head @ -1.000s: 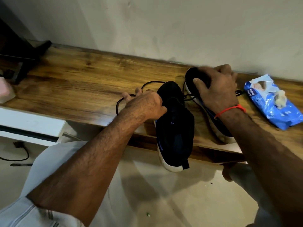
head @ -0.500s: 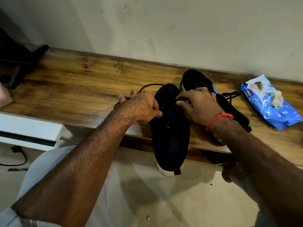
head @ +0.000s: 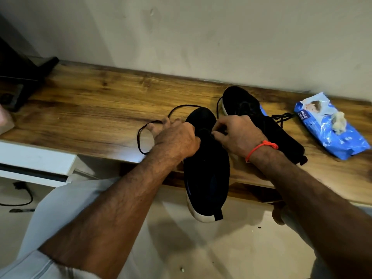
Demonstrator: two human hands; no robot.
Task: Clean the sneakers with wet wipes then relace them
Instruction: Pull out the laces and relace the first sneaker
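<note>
Our right hand (head: 239,135) has left the far sneaker (head: 261,121), now pinching lace beside our left hand (head: 177,139), which grips the near sneaker (head: 205,168): relacing begins.

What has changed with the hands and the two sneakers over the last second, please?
The right hand let go of the far sneaker, crossed left to the near sneaker and now pinches at its lace area. The far sneaker was left lying on the wooden shelf. The left hand kept its grip on the near sneaker's side, the loose lace by its fingers. The wipes pack stayed put.
</note>
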